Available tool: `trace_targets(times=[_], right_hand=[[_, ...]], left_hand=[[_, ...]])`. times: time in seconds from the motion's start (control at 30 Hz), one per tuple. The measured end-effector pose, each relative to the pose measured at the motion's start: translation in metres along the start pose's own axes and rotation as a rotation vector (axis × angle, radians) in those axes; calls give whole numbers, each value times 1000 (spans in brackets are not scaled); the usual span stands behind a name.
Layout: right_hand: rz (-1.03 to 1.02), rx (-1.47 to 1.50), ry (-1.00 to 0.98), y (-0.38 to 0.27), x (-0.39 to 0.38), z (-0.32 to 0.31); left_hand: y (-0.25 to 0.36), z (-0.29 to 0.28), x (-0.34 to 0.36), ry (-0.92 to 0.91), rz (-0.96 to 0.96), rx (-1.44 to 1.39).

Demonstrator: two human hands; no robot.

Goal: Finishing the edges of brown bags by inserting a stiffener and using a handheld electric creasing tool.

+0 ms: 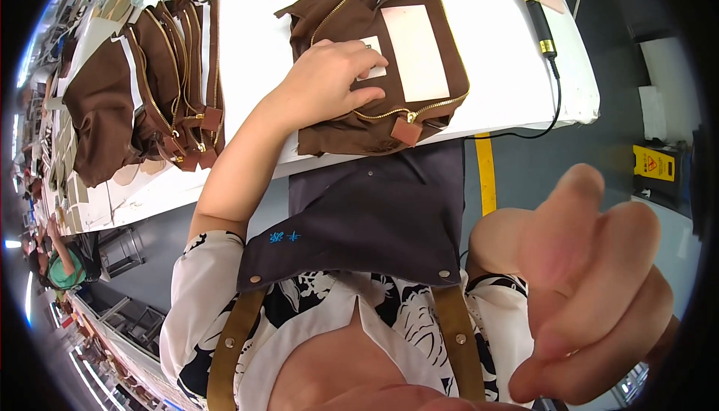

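Left grip (pixel 329 70), loosely open, is touching a small label (pixel 372 72); brown pouch (pixel 352 25) is pointing its tab (pixel 407 132) wearerward; right grip (pixel 599 283) is hanging curled, closure unclear.

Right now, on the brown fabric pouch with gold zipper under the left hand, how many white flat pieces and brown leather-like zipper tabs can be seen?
White flat pieces: 2 (large rectangle; small square, partly covered by the left hand)
Brown leather-like zipper tab: 1
Total: 3

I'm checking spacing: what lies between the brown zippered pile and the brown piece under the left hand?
In the head view, between the pile and the piece lies white tabletop, with the left forearm crossing its nearer part.
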State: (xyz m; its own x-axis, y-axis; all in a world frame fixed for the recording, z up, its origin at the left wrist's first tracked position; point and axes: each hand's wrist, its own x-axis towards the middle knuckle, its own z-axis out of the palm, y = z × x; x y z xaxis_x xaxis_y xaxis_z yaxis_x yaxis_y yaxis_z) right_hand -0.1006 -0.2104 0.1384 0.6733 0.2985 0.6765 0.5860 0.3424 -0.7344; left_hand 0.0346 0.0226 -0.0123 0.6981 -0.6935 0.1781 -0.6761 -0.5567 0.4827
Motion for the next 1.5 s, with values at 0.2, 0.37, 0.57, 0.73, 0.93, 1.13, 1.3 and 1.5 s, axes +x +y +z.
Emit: trace_targets(times=[0.2,0.37,0.57,0.73,0.93,1.13,1.3,1.5], right_hand=[[-20,-133,-24,-3,-14,-14],[-74,-266,-98,-6,-10,-16],[287,-719,187,57,-9,-17],[459,-1080,-100,162,-42,-41],[581,-1215,-381,160,-43,-56],[532,-1119,-421,159,-43,-63],[524,-1103,-441,160,-41,-63],[560,-1142,-316,168,-31,-59]], left_hand=[[-4,5,-4,66,60,55],[-4,4,-1,89,104,80],[2,6,4,48,72,37],[-3,-1,-9,42,30,55],[-5,-2,-9,49,81,90],[-2,-2,-8,31,93,170],[0,-3,-9,19,44,191],[5,6,-5,66,5,219]])
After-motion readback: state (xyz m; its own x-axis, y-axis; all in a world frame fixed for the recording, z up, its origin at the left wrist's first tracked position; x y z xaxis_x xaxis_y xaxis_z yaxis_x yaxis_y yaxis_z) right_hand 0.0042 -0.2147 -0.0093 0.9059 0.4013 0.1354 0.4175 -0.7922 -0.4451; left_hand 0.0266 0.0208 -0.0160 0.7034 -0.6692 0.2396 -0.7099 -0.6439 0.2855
